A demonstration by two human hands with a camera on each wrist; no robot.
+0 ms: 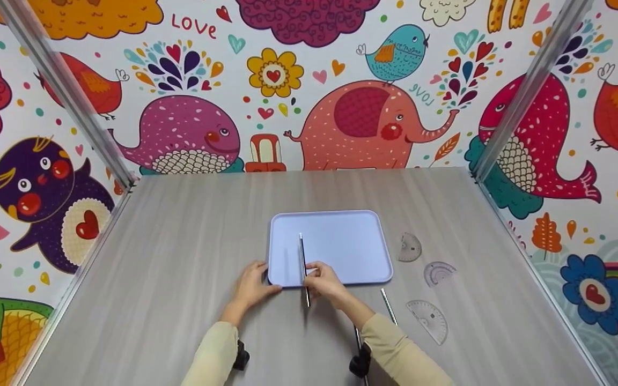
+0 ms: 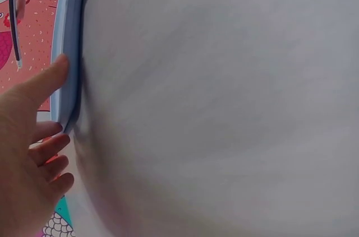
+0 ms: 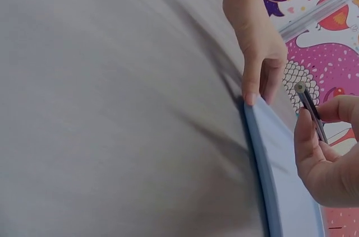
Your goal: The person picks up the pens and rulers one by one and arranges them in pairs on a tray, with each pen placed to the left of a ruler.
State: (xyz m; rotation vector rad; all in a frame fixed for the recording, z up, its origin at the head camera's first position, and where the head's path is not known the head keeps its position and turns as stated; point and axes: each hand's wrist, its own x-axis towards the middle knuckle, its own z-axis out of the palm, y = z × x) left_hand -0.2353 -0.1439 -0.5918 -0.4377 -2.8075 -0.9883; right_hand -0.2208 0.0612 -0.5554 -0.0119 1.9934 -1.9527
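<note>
While cartoon-covered walls (image 1: 298,107) rise behind, a grey table (image 1: 191,241) bears a tray (image 1: 349,246).

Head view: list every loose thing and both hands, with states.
Blue tray: flat, face up
Left hand: holding tray's near-left corner
Dark stick: pinched, raised over tray's near edge
Right hand: pinching that stick
Clear protractors: three, flat, apart
Silver stick: lying beside the protractors
Second dark stick: partly hidden from view

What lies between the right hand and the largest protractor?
A thin stick lies between the right hand and the largest protractor; the head view shows it.
</note>
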